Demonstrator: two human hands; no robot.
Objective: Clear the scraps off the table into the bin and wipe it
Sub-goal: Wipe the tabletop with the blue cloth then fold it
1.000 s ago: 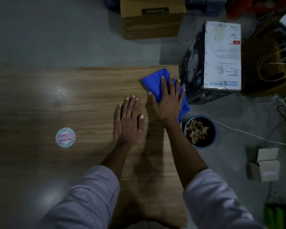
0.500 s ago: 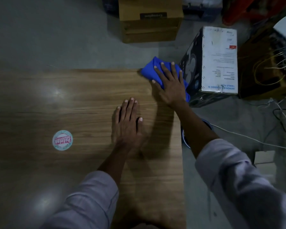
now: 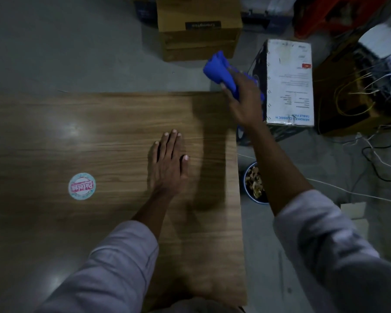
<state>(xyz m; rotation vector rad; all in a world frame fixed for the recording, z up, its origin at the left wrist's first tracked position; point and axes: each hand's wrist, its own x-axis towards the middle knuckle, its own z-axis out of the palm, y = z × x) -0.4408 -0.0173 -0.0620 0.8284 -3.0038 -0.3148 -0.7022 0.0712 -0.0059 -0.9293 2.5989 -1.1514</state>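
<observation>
Blue cloth [image 3: 219, 71] is bunched in the right hand [image 3: 244, 102] in the upper middle of the head view, just past the far right corner of the wooden table [image 3: 99, 123]. The fingers curl round the cloth and grip it. Its free end sticks out toward the upper left, against the grey floor and the foot of a brown cardboard box [image 3: 199, 37]. Whether any part of the cloth touches the table cannot be told.

At the centre of the frame the left hand [image 3: 167, 163] lies flat on the tabletop, palm down, fingers straight and close together, thumb out to the right, holding nothing. To its left, toward the lower left, a round sticker [image 3: 81, 186] with pink lettering sits on the wood.

On the floor just beside the table's right edge stands a round blue-rimmed bin [image 3: 247, 177], partly hidden by the right forearm; brownish scraps [image 3: 255, 181] lie inside it. Right of the right hand stands a white printed box [image 3: 289, 82], and farther right a tangle of yellow and white cables [image 3: 357, 91]. Pale sleeves cover both arms at the bottom of the frame.
</observation>
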